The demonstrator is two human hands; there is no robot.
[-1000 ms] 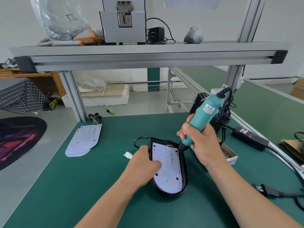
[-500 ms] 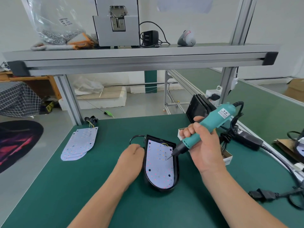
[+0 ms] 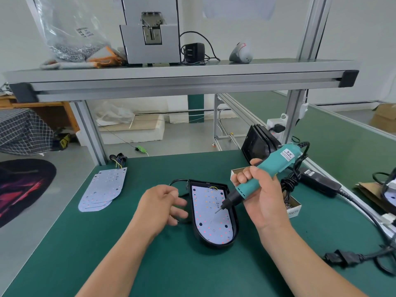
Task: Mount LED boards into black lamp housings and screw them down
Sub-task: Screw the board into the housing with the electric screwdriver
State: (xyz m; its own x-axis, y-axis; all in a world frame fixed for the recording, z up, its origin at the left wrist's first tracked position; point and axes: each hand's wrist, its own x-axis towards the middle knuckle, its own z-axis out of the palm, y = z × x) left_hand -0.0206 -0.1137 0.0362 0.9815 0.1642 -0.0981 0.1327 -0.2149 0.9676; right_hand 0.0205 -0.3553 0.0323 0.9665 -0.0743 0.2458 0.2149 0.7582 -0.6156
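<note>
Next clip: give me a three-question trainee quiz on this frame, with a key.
1. True or false: the left hand holds the teal screwdriver.
2. Where does the stack of spare boards lie? A) in a drawer B) on the green table, far left C) in the left hand
3. Fill in: the screwdriver's bit points down at the ___ inside the black housing.
Key: 1 false, the right hand grips it; 2 B; 3 LED board.
</note>
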